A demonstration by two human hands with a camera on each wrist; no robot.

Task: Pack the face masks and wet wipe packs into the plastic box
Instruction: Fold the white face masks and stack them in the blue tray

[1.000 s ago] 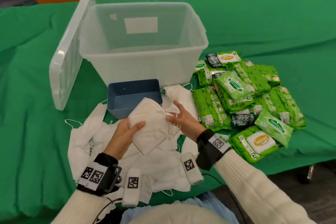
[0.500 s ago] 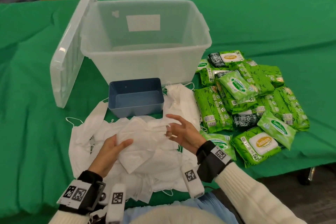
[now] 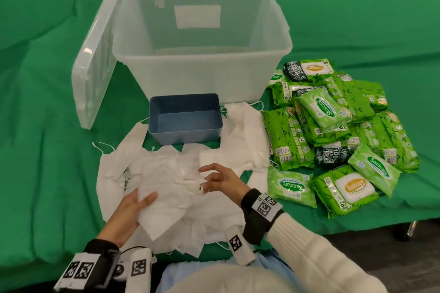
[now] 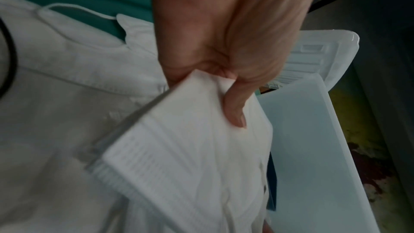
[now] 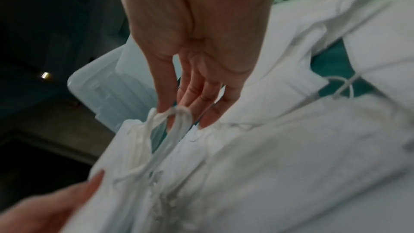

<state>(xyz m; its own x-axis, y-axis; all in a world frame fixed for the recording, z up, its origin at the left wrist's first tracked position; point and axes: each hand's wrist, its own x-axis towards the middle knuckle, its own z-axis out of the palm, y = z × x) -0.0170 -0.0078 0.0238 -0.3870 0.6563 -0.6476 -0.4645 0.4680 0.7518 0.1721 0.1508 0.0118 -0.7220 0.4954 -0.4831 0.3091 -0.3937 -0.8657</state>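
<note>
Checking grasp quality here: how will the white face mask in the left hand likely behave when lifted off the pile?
Probably floppy: the face mask droops beyond the left hand gripping its edge. Likely very light, being thin sheet. Its ear loop, pinched by the right hand, may snag neighbouring masks and drag them.

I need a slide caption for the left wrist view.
Left hand grips a white face mask near the plastic box.

Right hand pinches ear loops of face mask.
</note>
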